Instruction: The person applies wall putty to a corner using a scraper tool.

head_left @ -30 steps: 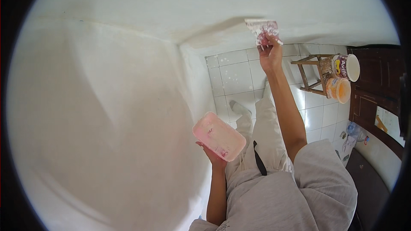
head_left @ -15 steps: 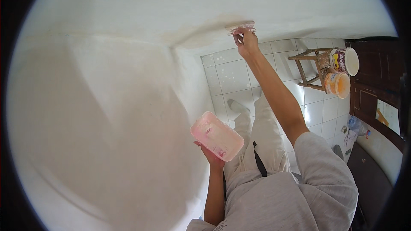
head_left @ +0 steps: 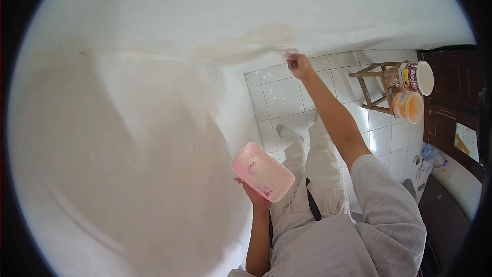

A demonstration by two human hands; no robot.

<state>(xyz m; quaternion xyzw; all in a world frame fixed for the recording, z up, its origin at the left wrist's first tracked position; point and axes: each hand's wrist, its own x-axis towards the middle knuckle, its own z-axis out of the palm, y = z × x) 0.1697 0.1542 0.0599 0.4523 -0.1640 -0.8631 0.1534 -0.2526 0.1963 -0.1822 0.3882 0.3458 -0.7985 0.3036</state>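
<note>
My left hand [head_left: 254,193] grips the lower edge of a pink plastic tray [head_left: 270,174] from beneath. Pale residue and darker pink smears coat the tray's inside. At the end of my outstretched arm, my right hand [head_left: 300,66] is closed on a putty scraper [head_left: 290,52] with pinkish smears. The scraper is partly hidden by my fingers and lies against or very near the white wall [head_left: 328,5]. Around and above it, a damp-looking beige patch [head_left: 261,38] spreads over the wall.
Beyond my right arm, a wooden stool [head_left: 371,74] carries a white bucket [head_left: 424,78] and an orange-stained bucket [head_left: 414,106]. White floor tiles [head_left: 282,97] bear pale splashes. A dark wooden door [head_left: 451,82] stands at the right, with a clear plastic bottle [head_left: 430,153] below it.
My right hand has pulled the scraper down the wall toward me, and more of the beige patch shows above it. My left hand and the tray sit slightly lower in view.
</note>
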